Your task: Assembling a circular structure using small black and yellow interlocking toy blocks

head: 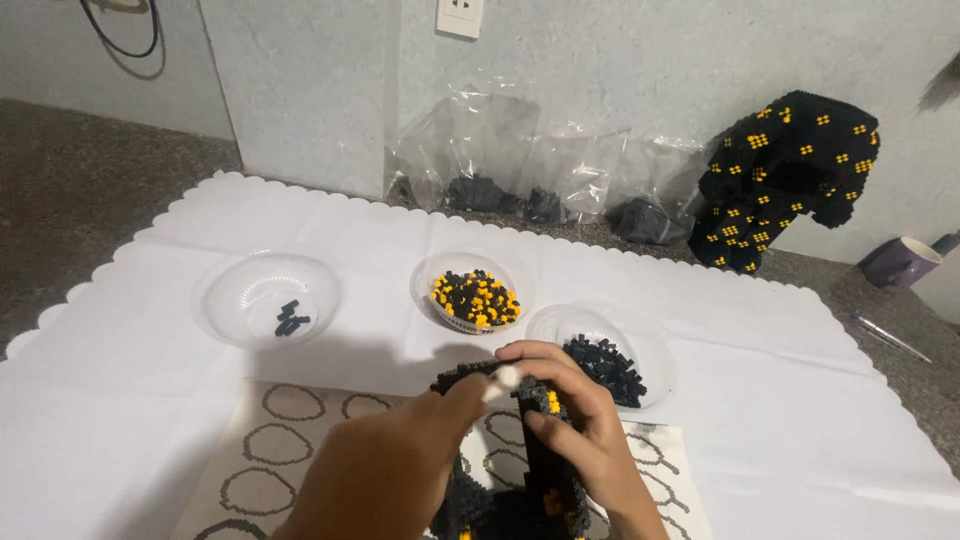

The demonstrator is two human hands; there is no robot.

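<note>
Your left hand (390, 470) comes in from the lower left with its fingers closed around a small white tool (503, 379); the tip of this tool shows just above your fingertips. Your right hand (575, 425) is curled over the black block model (530, 470), with the thumb and fingers pressed on its upper part, so it grips the model from the right side. The model stands directly under both hands, between them, and one yellow block (553, 402) on it shows just beside your right fingers. The white tool touches or almost touches the top of the model; I cannot tell which.

Under the model lies a printed sheet (290, 450) with ring outlines, on a white paper cover (150, 330). Beyond your grip, farther from you, three clear bowls stand: one with few black pieces (268, 297) to the left, one with yellow and black pieces (472, 292) straight ahead, one with black pieces (600, 355) just beside your right hand.
</note>
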